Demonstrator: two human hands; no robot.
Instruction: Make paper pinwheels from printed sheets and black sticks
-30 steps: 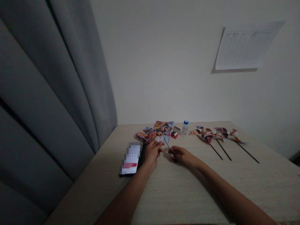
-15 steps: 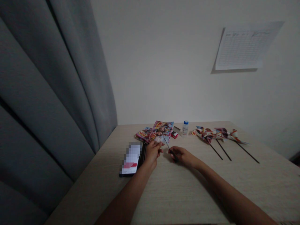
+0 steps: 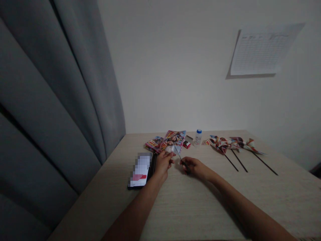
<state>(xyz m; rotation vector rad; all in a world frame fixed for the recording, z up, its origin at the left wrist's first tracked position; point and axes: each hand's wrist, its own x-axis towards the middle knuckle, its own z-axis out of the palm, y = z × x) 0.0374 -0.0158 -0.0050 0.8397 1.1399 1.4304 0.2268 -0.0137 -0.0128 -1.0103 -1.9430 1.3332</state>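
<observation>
My left hand (image 3: 164, 161) is closed on the near edge of a colourful printed sheet (image 3: 173, 139), which rises at a tilt beyond my fingers. Dark-handled scissors (image 3: 185, 164) are in my right hand (image 3: 193, 164), with fingers wrapped round the handles. The thin blades point away from me and reach the lower right part of the sheet. How far apart the blades are is too small to tell. Behind and left of the sheet lie more printed sheets (image 3: 152, 143), partly covered by it.
Left of my forearm lies a phone (image 3: 140, 169) with a blurred screen. A blue-capped bottle (image 3: 198, 138) and a small red box (image 3: 187, 144) stand behind my hands. Paper pinwheels (image 3: 232, 144) on black sticks lie to the right. A grey curtain (image 3: 75, 83) borders the table's left.
The far edge of the printed sheet has dipped slightly. My hands and the scissors have stayed almost in place.
</observation>
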